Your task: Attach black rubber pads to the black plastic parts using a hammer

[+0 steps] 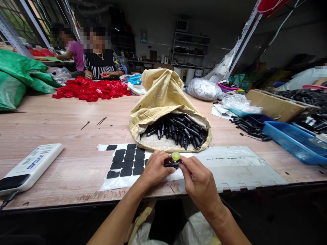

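Note:
In front of the sack's mouth, my left hand [156, 167] is closed round a black tubular part [171, 164] that lies level between its fingers. My right hand [200, 177] pinches at the right end of this part, fingertips close to my left ones. Just above it shows a round yellow-green disc [175, 156]; whether it is fixed to the part I cannot tell. Below my hands lies a white sheet [106, 185] with rows of black rounded-square stickers [129, 157], some of its spaces bare. A tan sack [163, 92] opens towards me, full of black pen-shaped parts [181, 131].
A white power bank-like device [38, 163] lies left. Behind it are a red heap [92, 89] and a green sack [22, 73]; two people sit there. A grey sheet [237, 166], a blue tray [288, 139] and black parts [251, 127] are on the right.

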